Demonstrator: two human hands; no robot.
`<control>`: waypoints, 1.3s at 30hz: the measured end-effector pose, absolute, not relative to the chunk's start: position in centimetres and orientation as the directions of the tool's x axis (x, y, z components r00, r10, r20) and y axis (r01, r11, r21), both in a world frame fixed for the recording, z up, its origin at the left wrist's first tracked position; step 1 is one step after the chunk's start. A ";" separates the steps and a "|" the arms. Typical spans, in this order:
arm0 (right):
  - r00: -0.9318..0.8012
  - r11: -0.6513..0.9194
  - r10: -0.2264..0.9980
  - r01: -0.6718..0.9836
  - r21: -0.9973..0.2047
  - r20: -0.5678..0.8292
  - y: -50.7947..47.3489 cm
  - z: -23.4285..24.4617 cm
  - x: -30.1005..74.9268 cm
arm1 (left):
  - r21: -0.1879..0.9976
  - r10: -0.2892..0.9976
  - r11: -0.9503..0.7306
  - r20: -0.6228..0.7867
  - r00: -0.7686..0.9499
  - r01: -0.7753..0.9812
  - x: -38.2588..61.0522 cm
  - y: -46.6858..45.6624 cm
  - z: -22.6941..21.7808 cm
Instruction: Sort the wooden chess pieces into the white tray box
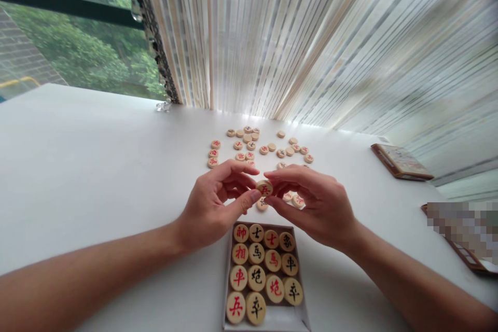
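Our hands meet at the centre of the frame: the left hand pinches a red-marked xiangqi soldier disc at its left edge, while the right hand curves fingertips close around its right side; we cannot tell if those grip. Round, the disc has no long axis. Straight below sits the box of discs, its floor showing at lower right, nearer our right hand. Loose discs scatter over the counter, upper centre.
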State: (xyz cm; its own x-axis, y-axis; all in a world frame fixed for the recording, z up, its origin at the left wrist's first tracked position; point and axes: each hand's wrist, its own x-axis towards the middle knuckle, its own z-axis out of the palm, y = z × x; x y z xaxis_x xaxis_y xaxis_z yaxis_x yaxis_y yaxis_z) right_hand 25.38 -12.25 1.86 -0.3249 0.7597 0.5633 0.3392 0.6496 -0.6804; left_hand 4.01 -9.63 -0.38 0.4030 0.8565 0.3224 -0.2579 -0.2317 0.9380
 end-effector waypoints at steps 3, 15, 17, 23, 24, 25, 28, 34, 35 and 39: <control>-0.351 0.688 0.726 0.345 -0.639 0.592 -12.2 2.0 25.4 | 0.936 0.854 -0.242 0.330 0.402 -0.255 4.0 -9.6 -0.5; -0.272 0.527 0.845 0.285 -0.800 0.460 -12.4 1.9 25.5 | 0.922 0.835 -0.280 0.371 0.407 -0.266 4.0 -9.5 -0.4; -0.255 0.468 0.875 0.224 -0.855 0.412 -12.4 1.9 25.5 | 0.924 0.833 -0.269 0.366 0.416 -0.273 3.9 -9.5 -0.5; -0.231 0.299 0.937 0.151 -0.942 0.260 -12.4 2.2 24.9 | 0.947 0.838 -0.211 0.303 0.453 -0.242 3.9 -9.5 -0.3; -0.236 0.271 0.943 0.143 -0.952 0.234 -12.4 2.3 24.8 | 0.949 0.835 -0.207 0.297 0.463 -0.236 3.9 -9.5 -0.3; -0.240 0.241 0.949 0.131 -0.961 0.206 -12.4 2.4 24.7 | 0.951 0.832 -0.201 0.292 0.472 -0.233 3.9 -9.5 -0.3; -0.261 0.131 0.960 0.082 -0.988 0.106 -12.4 2.7 24.6 | 0.953 0.833 -0.176 0.278 0.478 -0.246 4.0 -9.6 -0.3; -0.317 -0.086 0.944 0.019 -0.996 -0.087 -12.5 3.1 24.4 | 0.954 0.813 -0.187 0.285 0.508 -0.236 3.9 -9.7 -0.4; -0.315 -0.105 0.943 0.015 -0.994 -0.104 -12.5 3.1 24.3 | 0.953 0.807 -0.196 0.290 0.515 -0.230 3.9 -9.7 -0.4; -0.301 -0.164 0.941 -0.015 -0.986 -0.152 -12.8 3.1 23.9 | 0.942 0.795 -0.295 0.334 0.507 -0.158 3.9 -9.7 -0.5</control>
State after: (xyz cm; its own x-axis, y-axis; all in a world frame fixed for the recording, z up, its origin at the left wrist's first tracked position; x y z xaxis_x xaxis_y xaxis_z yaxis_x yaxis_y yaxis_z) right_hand 23.93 -12.77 3.10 -0.3009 0.9414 -0.1521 -0.0146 -0.1640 -0.9863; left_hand 3.89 -9.73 -0.47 0.5071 0.7945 0.3340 -0.1583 -0.2950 0.9423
